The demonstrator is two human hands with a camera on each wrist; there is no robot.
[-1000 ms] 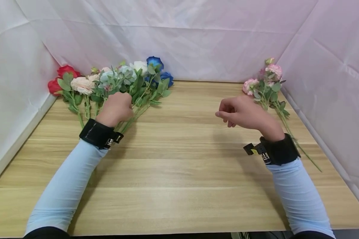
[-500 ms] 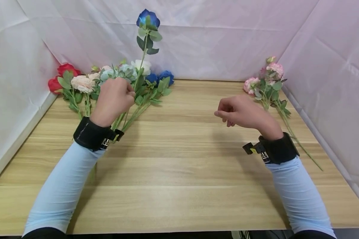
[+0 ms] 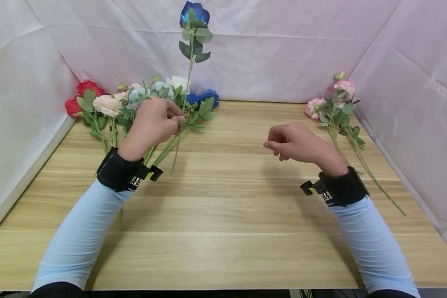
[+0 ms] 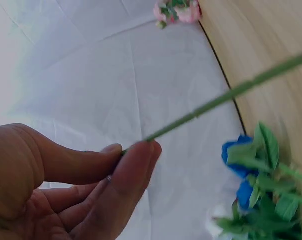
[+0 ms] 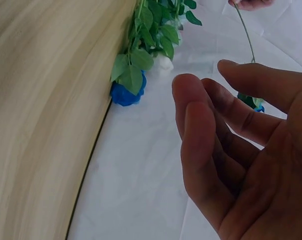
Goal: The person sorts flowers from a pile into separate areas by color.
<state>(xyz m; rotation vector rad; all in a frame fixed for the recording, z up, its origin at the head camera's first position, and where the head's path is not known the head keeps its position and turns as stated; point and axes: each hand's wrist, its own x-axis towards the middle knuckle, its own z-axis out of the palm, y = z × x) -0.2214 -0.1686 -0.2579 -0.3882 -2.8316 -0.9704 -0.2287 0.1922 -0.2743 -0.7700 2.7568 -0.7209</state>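
My left hand (image 3: 155, 122) pinches the thin green stem of a blue rose (image 3: 194, 16) between thumb and fingertips. Its bloom stands up high against the back cloth, and the stem's lower end hangs below the hand. In the left wrist view the pinched stem (image 4: 216, 102) runs up to the right. My right hand (image 3: 296, 142) hovers over the right half of the table, holding nothing, its fingers loosely curled. Behind and below the left hand lie the other flowers: red roses (image 3: 89, 89), pale peach blooms (image 3: 107, 106), light blue ones (image 3: 162, 89), a white one (image 3: 179, 84) and blue roses (image 3: 208, 97).
Pink flowers (image 3: 344, 89) with long stems lie at the right side of the wooden table (image 3: 223, 248), behind the right wrist. White cloth walls (image 3: 264, 62) rise at the back and both sides. The table's front edge runs close to the body.
My left hand has lifted one blue rose out of the left group, raised it upright and shifted it a little to the right. The right hand has barely moved.
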